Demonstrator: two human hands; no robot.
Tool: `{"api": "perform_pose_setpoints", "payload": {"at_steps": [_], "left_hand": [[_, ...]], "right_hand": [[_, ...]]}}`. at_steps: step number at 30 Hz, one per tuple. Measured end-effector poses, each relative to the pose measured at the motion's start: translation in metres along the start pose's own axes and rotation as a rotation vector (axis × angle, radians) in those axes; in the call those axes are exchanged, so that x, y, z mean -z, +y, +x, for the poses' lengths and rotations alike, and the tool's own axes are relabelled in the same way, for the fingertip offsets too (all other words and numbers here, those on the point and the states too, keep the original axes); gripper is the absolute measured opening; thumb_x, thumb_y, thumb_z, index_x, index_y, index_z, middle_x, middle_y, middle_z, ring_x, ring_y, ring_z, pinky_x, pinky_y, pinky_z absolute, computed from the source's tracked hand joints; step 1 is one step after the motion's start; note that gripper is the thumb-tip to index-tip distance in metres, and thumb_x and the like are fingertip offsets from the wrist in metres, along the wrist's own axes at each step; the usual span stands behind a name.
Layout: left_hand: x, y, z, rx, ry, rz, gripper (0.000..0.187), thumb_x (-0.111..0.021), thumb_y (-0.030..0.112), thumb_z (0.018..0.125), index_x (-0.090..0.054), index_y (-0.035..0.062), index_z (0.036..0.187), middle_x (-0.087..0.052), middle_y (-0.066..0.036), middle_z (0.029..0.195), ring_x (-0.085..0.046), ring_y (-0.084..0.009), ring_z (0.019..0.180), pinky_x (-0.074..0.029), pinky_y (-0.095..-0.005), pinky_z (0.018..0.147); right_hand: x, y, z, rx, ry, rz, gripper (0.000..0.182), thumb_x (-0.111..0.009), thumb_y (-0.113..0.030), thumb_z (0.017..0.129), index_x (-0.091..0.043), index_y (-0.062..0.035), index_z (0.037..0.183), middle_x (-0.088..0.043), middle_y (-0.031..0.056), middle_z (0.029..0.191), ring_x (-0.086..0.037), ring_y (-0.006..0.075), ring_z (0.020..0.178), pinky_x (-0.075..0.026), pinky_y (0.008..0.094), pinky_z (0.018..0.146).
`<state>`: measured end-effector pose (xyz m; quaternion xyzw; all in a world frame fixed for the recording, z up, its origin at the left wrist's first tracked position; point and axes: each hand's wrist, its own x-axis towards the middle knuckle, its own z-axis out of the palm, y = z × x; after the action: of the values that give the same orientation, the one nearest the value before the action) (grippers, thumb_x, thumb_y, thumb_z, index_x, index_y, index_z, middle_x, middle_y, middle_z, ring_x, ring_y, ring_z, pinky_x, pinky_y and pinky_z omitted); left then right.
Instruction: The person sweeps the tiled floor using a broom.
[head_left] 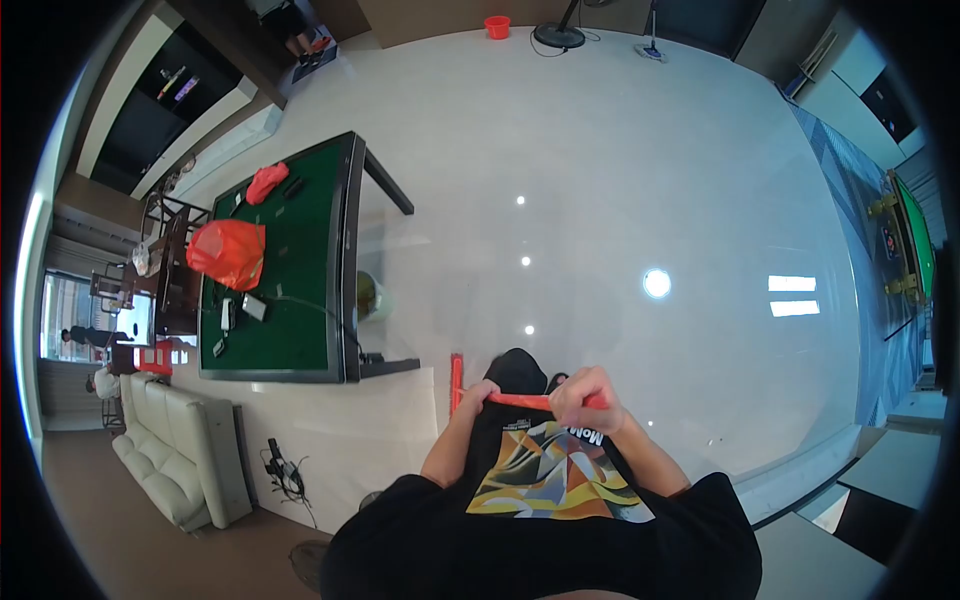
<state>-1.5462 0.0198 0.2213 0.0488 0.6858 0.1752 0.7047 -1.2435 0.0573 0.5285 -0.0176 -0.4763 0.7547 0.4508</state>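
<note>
In front of my black printed shirt (560, 470), a long, narrow red strip (520, 401) stretches between my two hands. My left hand (478, 396) is closed around its left end. Near the other end, my right hand (587, 398) wraps over the strip, and a short piece sticks out beyond the fingers. A second narrow red piece (457, 378) shows just left of my left hand, running away from me; I cannot tell whether it joins the held strip. My fingers hide parts of the strip.
A green-topped table (300, 250) stands at the left, bearing a red plastic bag (228, 254), a crumpled red bundle (267, 184) and cables. Beyond are a cream sofa (165, 450), a red bucket (497, 27), a fan base (558, 37) and a mop (650, 52). A person (290, 25) stands far left.
</note>
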Motion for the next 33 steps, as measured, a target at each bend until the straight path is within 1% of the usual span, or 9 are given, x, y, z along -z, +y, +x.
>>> {"api": "perform_pose_setpoints", "payload": {"at_steps": [1, 7, 16, 18, 23, 25, 27, 29, 33], "left_hand": [[-0.002, 0.01, 0.008, -0.036, 0.138, -0.057, 0.008, -0.062, 0.006, 0.061, -0.055, 0.005, 0.064, -0.052, -0.006, 0.061, -0.057, -0.0234, 0.055, -0.049, -0.0381, 0.051], [0.044, 0.101, 0.09, -0.086, 0.186, -0.057, 0.004, -0.059, 0.007, 0.065, -0.059, 0.0062, 0.069, -0.057, -0.008, 0.065, -0.058, -0.0236, 0.055, -0.051, -0.0367, 0.053], [0.065, 0.326, 0.167, -0.13, -0.23, -0.106, 0.023, -0.055, 0.025, 0.074, -0.059, 0.0037, 0.082, -0.056, -0.007, 0.072, -0.063, -0.0249, 0.07, -0.051, -0.0332, 0.062], [0.063, 0.382, 0.133, -0.11, 0.211, 0.122, 0.014, -0.061, 0.028, 0.073, -0.058, 0.0135, 0.073, -0.055, -0.006, 0.068, -0.054, -0.0214, 0.06, -0.041, -0.0358, 0.05], [0.079, 0.454, 0.127, -0.131, 0.334, -0.012, 0.025, -0.059, 0.031, 0.076, -0.053, 0.0083, 0.085, -0.05, -0.012, 0.079, -0.056, -0.0316, 0.079, -0.047, -0.0398, 0.055], [0.089, 0.48, 0.131, -0.032, 0.249, -0.042, 0.024, -0.058, 0.031, 0.076, -0.051, 0.0089, 0.083, -0.046, -0.009, 0.077, -0.054, -0.0292, 0.076, -0.047, -0.0393, 0.057], [0.103, 0.493, 0.132, -0.165, 0.255, 0.011, 0.022, -0.057, 0.032, 0.076, -0.048, 0.0118, 0.078, -0.045, -0.008, 0.075, -0.053, -0.0251, 0.074, -0.045, -0.0371, 0.054], [0.118, 0.512, 0.137, 0.092, 0.217, 0.012, 0.023, -0.058, 0.033, 0.074, -0.045, 0.0144, 0.074, -0.043, -0.005, 0.074, -0.051, -0.0193, 0.067, -0.042, -0.0347, 0.05], [0.141, 0.52, 0.156, 0.132, 0.14, -0.216, 0.028, -0.059, 0.037, 0.074, -0.042, 0.0158, 0.069, -0.038, 0.001, 0.063, -0.043, -0.0146, 0.045, -0.037, -0.0302, 0.042]], "right_hand": [[0.011, -0.004, 0.017, 0.002, -0.005, 0.0, 0.02, -0.064, 0.003, 0.073, -0.054, 0.0012, 0.055, -0.053, 0.0107, 0.05, -0.049, 0.0207, 0.043, -0.037, 0.0307, 0.047], [0.068, -0.032, 0.139, -0.067, -0.333, 0.044, 0.024, -0.071, -0.002, 0.066, -0.052, -0.0016, 0.053, -0.051, 0.0086, 0.049, -0.047, 0.0209, 0.042, -0.035, 0.0315, 0.045], [0.175, -0.048, 0.343, -0.054, -0.101, 0.054, 0.028, -0.065, -0.01, 0.071, -0.046, -0.0039, 0.052, -0.046, 0.0063, 0.046, -0.041, 0.019, 0.04, -0.041, 0.0314, 0.048], [0.199, -0.036, 0.379, -0.025, -0.106, 0.106, 0.024, -0.063, -0.009, 0.074, -0.049, -0.0029, 0.055, -0.048, 0.0058, 0.048, -0.044, 0.0176, 0.042, -0.042, 0.0314, 0.05], [0.249, -0.028, 0.469, 0.025, -0.077, 0.214, 0.018, -0.06, -0.008, 0.078, -0.051, -0.0028, 0.063, -0.048, 0.0035, 0.049, -0.045, 0.0136, 0.044, -0.043, 0.0308, 0.054], [0.276, -0.022, 0.505, -0.021, -0.058, 0.275, 0.016, -0.061, -0.008, 0.079, -0.052, -0.0025, 0.066, -0.048, 0.0035, 0.051, -0.046, 0.0132, 0.044, -0.043, 0.0312, 0.055], [0.304, -0.01, 0.545, -0.054, -0.098, 0.314, 0.016, -0.061, -0.008, 0.08, -0.052, -0.0021, 0.068, -0.049, 0.0037, 0.053, -0.046, 0.0132, 0.045, -0.044, 0.0317, 0.058], [0.326, -0.003, 0.591, -0.191, -0.114, 0.291, 0.016, -0.061, -0.013, 0.079, -0.056, -0.0007, 0.071, -0.049, 0.0053, 0.051, -0.044, 0.0143, 0.042, -0.045, 0.0321, 0.058], [0.351, -0.003, 0.701, -0.389, -0.253, 0.209, 0.017, -0.055, -0.01, 0.09, -0.056, 0.0007, 0.077, -0.056, 0.0052, 0.067, -0.051, 0.0119, 0.06, -0.045, 0.0284, 0.063]]}}
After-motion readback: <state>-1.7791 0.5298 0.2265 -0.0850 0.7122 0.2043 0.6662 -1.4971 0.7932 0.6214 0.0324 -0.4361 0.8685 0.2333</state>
